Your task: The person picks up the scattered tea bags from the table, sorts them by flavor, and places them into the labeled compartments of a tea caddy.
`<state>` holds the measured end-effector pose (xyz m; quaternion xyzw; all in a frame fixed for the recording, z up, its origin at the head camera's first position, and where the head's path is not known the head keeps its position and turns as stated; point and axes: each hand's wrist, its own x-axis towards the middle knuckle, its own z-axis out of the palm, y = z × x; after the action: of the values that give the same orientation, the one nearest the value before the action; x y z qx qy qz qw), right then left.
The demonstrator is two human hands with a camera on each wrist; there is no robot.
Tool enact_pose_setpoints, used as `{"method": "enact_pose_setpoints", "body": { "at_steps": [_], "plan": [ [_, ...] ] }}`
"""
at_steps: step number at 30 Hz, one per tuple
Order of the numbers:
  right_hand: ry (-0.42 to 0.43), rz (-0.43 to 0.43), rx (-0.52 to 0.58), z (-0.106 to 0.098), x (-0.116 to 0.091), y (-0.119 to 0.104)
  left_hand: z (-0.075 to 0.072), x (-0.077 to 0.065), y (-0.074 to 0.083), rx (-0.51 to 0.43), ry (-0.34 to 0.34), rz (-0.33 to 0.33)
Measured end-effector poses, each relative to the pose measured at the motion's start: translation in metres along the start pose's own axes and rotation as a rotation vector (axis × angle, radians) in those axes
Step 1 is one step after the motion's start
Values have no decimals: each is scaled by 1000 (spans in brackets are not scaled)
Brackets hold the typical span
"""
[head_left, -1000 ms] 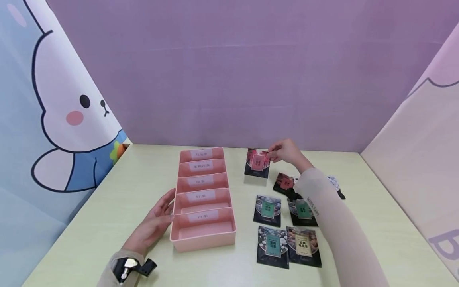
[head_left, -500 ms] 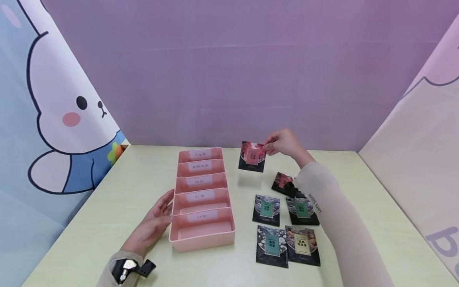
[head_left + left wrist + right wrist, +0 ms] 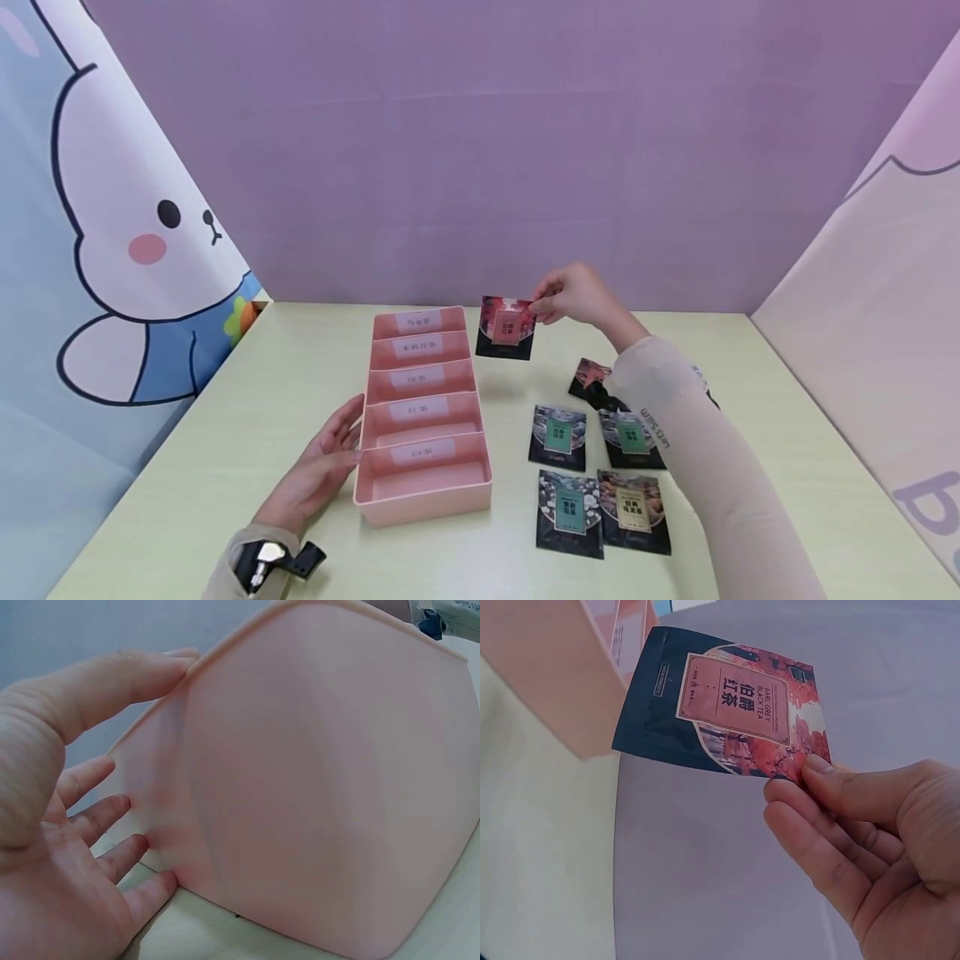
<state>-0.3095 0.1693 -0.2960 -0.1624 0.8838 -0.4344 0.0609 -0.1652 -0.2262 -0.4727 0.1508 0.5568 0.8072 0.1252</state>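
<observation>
My right hand [image 3: 576,297] pinches the edge of a red and black tea sachet [image 3: 506,328] between thumb and fingers, just right of the pink divided box [image 3: 423,508] near its far end. In the right wrist view, the sachet's pink label [image 3: 733,700] reads "Earl Grey Black Tea". My left hand [image 3: 318,475] rests against the box's left side. The left wrist view has its thumb [image 3: 131,681] at the rim and its fairly straight fingertips [image 3: 135,846] along the outer wall. Paper labels mark the box's several compartments.
Right of the box lie a sachet with a green label [image 3: 558,437], another green-labelled one [image 3: 632,437], a floral one [image 3: 570,510] and a yellow-labelled one [image 3: 633,510]. A red sachet [image 3: 588,375] lies partly under my right sleeve. A purple backdrop [image 3: 480,150] stands behind the table.
My right hand has lifted the Earl Grey tea sachet off the far right area and carried it left toward the box. My left hand stays at the box.
</observation>
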Motion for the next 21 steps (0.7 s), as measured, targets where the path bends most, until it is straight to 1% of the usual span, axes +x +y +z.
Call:
{"method": "enact_pose_setpoints", "body": {
  "at_steps": [2, 7, 15, 21],
  "plan": [
    [-10, -8, 5, 3, -1, -5, 0, 0, 0, -2, -2, 5],
    [-43, -28, 23, 12, -5, -17, -1, 0, -1, 9, 18, -17],
    [-113, -133, 30, 32, -16, -32, 2, -1, 4, 40, 59, -72],
    [-162, -185, 60, 51, -26, -40, 3, -2, 5, 36, 44, -56]
  ]
}}
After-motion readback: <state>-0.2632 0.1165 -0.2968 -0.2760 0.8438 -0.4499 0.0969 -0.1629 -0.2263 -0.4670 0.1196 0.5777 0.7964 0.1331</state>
